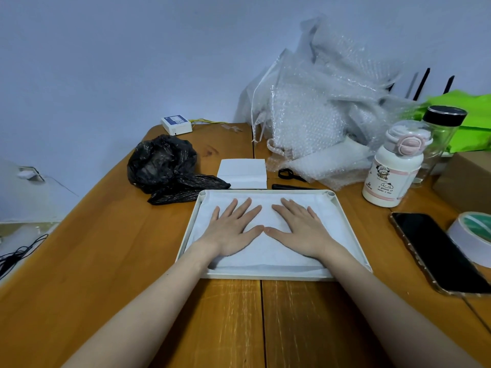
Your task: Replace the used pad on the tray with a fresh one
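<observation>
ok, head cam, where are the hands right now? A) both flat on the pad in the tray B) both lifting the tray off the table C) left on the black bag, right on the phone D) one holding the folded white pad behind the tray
A: the left hand and right hand lie palm-down, fingers spread, on the white pad inside the tray, thumbs nearly meeting.

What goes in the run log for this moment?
left hand flat on white pad | right hand flat on pad | pad in tray | folded pad behind tray

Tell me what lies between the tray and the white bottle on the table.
In the head view, only bare wood of the table shows between the tray and the white bottle. The black pen lies beyond the tray's far edge, not in that gap.
</observation>
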A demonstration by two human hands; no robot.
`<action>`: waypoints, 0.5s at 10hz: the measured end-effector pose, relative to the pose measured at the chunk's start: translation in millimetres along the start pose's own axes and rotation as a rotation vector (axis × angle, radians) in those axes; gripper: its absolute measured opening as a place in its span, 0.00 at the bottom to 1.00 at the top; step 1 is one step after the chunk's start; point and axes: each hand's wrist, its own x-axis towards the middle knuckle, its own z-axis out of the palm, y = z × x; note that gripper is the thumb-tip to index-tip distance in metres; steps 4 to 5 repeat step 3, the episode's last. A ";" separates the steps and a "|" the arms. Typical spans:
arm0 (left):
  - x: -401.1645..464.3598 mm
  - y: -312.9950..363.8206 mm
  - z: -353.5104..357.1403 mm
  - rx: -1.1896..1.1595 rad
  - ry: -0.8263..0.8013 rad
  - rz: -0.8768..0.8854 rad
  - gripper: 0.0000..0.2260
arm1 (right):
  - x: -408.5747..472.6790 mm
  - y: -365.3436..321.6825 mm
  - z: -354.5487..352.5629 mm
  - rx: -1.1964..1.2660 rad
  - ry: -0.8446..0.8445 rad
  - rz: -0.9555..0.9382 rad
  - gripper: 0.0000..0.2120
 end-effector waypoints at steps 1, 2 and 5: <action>-0.3 1.8 -3.4 0.013 0.003 -0.001 0.25 | -2.9 -0.8 -3.7 -0.075 -0.014 0.064 0.35; -1.2 2.5 -3.1 -0.001 -0.032 -0.006 0.25 | -5.2 -0.8 -5.8 -0.043 -0.110 0.064 0.35; -6.0 4.4 -15.1 -0.027 -0.011 0.038 0.27 | -8.7 2.7 -19.4 0.054 -0.014 0.020 0.32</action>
